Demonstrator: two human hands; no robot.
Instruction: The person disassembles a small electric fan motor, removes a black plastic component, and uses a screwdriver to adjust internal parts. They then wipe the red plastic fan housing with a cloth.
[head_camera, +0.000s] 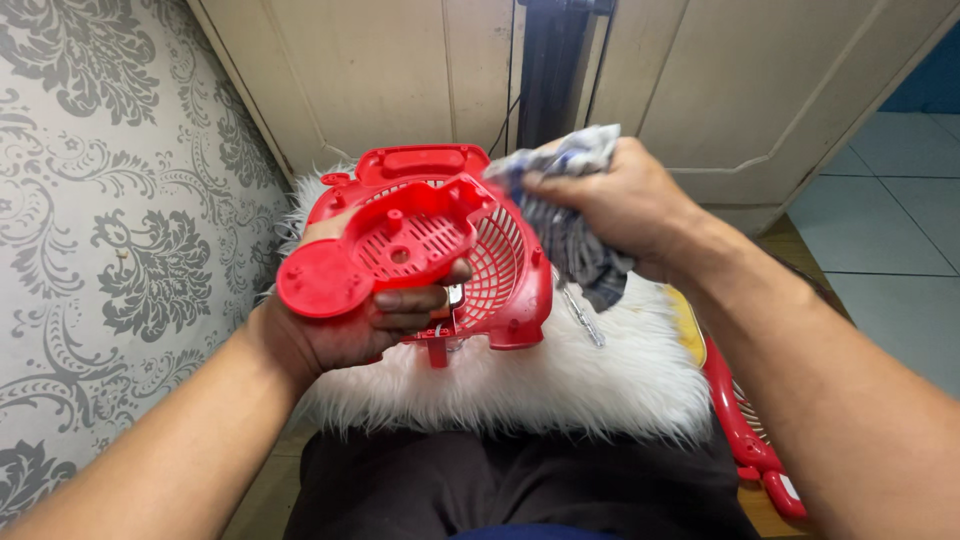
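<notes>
**A:** What is held here?

**B:** A red plastic fan housing (430, 245), slotted and grilled, is clasped in the left hand (365, 325). The fingers (415, 300) curl over its lower edge from beneath, and the thumb is hidden behind the shell. A round red disc on the housing sits just above the knuckles, and the open basket-like grille stands out to the far side of that grasp.

**A:** And the other hand?

**B:** The right hand (620, 205) is clenched around a bunched blue-and-white checked cloth (570, 220). The top of the cloth pokes out above the fist; the rest hangs below it, touching the right rim of the housing.

**A:** So the two grips sit close?

**B:** Just beside each other, with the housing's grille between them. The housing lies above and to the far side of the left palm, tilted with its hollow facing the camera.

**A:** What lies beneath?

**B:** A white furry cushion (560, 385) rests on the person's lap, right under both hands. A second red grille piece (745, 430) leans low beside the right forearm. Beyond the hands stand cream cabinet doors (400, 70), and grey patterned wallpaper (110, 230) runs along the left arm's side.
</notes>
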